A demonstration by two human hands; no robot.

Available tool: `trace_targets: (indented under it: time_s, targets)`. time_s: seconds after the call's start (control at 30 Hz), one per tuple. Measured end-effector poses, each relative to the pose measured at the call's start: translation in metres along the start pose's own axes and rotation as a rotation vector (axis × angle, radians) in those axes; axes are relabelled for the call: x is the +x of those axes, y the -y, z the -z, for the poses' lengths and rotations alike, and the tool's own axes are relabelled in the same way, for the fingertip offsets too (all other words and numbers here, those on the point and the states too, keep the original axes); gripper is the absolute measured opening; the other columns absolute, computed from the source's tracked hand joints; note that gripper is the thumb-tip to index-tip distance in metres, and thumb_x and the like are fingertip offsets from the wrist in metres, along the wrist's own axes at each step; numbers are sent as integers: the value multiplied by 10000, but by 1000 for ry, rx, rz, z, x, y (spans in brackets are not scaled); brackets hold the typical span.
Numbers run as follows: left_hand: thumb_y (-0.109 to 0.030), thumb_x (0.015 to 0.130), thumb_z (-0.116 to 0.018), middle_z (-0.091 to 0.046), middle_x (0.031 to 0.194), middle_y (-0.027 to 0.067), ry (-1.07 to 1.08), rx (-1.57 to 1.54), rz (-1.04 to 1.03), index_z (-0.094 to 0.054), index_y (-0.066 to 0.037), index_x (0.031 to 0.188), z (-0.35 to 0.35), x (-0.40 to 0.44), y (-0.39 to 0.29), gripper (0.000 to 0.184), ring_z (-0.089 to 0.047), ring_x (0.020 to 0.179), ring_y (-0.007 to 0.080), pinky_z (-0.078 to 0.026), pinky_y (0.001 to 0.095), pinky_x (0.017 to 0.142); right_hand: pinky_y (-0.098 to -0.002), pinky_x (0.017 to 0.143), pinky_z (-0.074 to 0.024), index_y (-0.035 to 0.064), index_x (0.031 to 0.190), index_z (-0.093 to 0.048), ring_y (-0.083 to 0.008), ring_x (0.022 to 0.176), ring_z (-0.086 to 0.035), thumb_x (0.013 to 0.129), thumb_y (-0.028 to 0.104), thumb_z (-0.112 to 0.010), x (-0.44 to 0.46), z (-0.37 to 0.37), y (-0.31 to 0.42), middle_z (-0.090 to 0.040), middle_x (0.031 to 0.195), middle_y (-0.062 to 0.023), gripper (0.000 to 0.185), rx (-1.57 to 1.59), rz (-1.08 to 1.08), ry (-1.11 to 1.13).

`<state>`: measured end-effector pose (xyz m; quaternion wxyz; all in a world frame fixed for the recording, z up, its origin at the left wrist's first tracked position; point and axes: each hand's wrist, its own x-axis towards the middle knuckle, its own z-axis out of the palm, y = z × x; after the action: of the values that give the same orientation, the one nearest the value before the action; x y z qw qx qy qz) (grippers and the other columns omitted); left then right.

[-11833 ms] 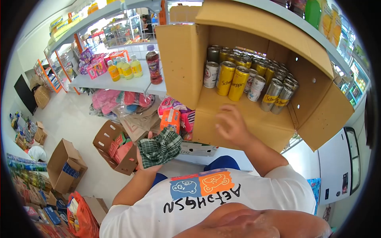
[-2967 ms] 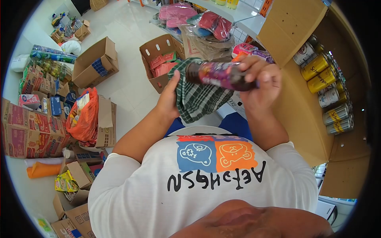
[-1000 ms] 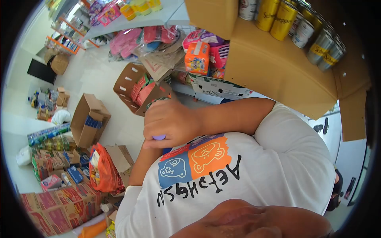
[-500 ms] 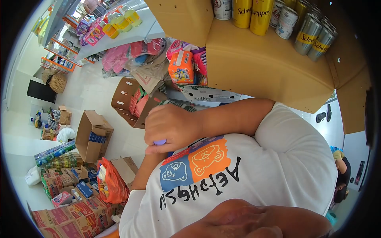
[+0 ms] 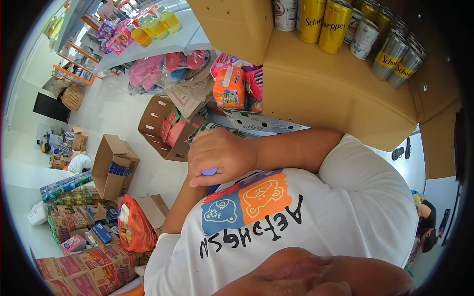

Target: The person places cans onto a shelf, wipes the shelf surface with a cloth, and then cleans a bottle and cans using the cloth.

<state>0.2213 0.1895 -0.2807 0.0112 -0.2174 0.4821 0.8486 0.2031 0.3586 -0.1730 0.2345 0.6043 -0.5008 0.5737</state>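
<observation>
- In the head view, the right hand [image 5: 222,154] is curled into a fist and clamped on a purple cap [image 5: 209,171], which shows at its lower edge, on the side toward the white shirt [image 5: 340,207].
- Whatever lies under the cap is hidden by the fist, so its long axis cannot be told.
- A green checked cloth [image 5: 201,129] shows just past the knuckles, on the side away from the shirt.
- The left forearm [image 5: 180,212] rises from the lower left and ends behind the right hand; the left hand is hidden, and I cannot tell whether its fingers are apart or together. The right is the one at the cap.
- Beyond the hands, an orange pack [image 5: 229,89] is beside the left front corner of the large cardboard box [image 5: 335,93].
- Inside that box, yellow Schweppes cans [image 5: 335,27] stand upright behind the front edge, with silver Schweppes cans [image 5: 390,54] nearer the right wall.
- Small bottles [image 5: 140,37] stand on the shelf [image 5: 163,44], left of its right end.
</observation>
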Motion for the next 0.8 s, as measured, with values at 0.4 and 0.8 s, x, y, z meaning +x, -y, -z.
trace_targets:
  time_s: [0.4,0.8]
  targets:
    - [-415,989,-526,-663,1175,150,138,-336,123,-563,-46,1271,83,8,4,466,-657,1061,314,-534,461,950,-296,749,-526,35,847,-615,-123,793,-625,889,162,-697,123,45,-38,-654,807,-38,157,157,-597,-295]
    - [-379,986,-528,-705,1076,131,-54,-447,153,-641,-52,1150,123,-12,-6,383,-682,993,306,-544,470,914,-470,834,-479,-3,1058,-562,-412,978,-599,802,112,-644,218,75,-295,-626,1030,-246,292,-721,-466,-574]
